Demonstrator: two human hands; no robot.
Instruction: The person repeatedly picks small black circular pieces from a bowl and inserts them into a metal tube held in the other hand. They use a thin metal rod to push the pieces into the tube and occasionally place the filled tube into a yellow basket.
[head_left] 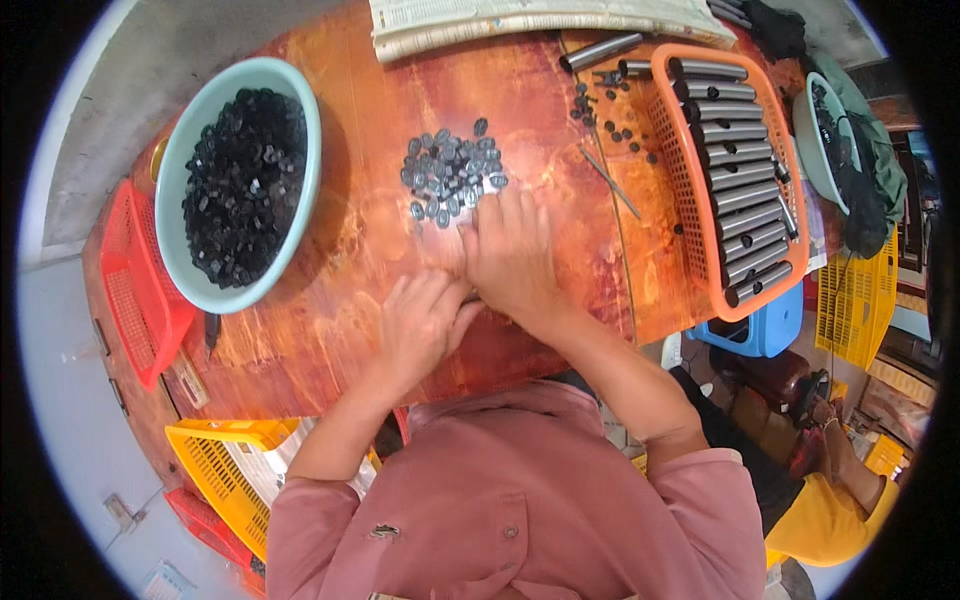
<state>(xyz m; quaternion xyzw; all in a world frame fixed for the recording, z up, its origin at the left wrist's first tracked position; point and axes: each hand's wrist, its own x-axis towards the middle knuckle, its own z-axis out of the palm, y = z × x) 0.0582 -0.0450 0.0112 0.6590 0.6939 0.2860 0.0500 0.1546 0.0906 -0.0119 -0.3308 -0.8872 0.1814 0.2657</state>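
Observation:
A loose pile of small dark oval plastic pieces (452,165) lies on the red-orange table (365,110) ahead of me. My right hand (510,255) reaches to the near edge of this pile, its fingers stretched out and laid over the closest pieces; the fingertips partly cover them. Closer to my body, my left hand (425,318) has its fingers curled in beside my right wrist. A bit of something dark shows at its fingertips, mostly hidden between the two hands, and its kind cannot be made out.
On the left stands a pale green basin (312,150) full of dark pieces, beside a red basket (150,300). To the right, an orange basket (715,235) holds several metal tubes. A thin rod (610,183) and black bits lie near it. Newspaper (540,22) lies at the far edge.

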